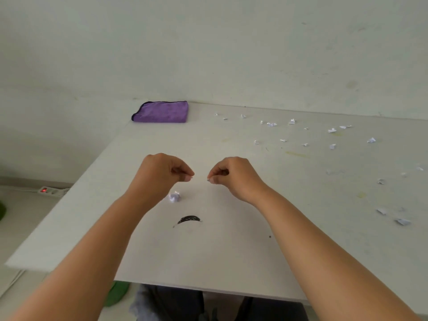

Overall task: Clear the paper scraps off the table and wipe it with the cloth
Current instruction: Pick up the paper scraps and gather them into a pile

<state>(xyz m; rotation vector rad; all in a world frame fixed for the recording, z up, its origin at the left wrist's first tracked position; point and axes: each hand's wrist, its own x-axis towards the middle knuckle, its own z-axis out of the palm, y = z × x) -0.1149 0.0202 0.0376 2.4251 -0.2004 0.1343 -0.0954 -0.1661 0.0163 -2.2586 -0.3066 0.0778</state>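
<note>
Head view: your left hand [162, 174] and right hand [231, 176] hover curled, fingertips pinched shut over the table [208, 256]; scraps [331, 130] litter the right, the cloth [162, 111] lies folded far-left.

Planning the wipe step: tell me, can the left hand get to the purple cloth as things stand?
Probably yes: the cloth lies folded at the far left corner, with bare table between it and the left hand.

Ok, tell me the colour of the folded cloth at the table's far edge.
Purple, with a dark trim along its edges; the cloth shows in the head view.
</note>
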